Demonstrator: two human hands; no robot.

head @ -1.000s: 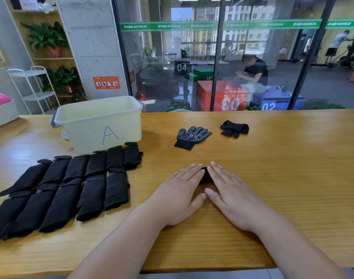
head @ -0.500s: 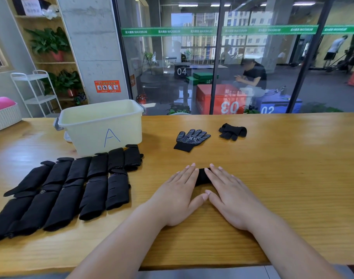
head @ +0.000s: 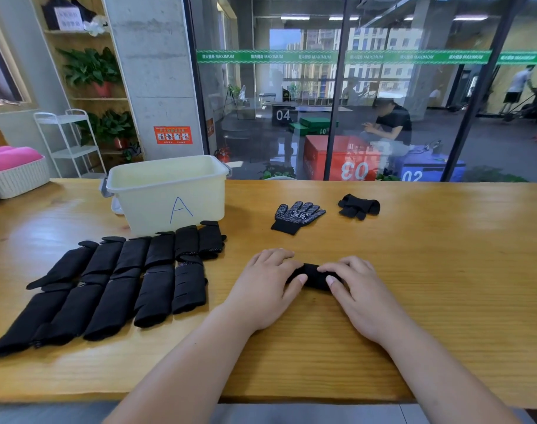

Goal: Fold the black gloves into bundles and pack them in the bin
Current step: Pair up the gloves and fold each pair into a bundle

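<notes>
Bin (head: 169,194) on table (head: 429,270), far left. Folded gloves (head: 114,280) in rows before bin, toward left edge. Flat glove (head: 296,216) and crumpled glove (head: 358,206) near far edge, right of bin. Bundle (head: 314,275) mid-table between hands.

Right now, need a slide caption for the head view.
Both hands, left hand and right hand, roll a black glove bundle on the wooden table near bin A.
</notes>
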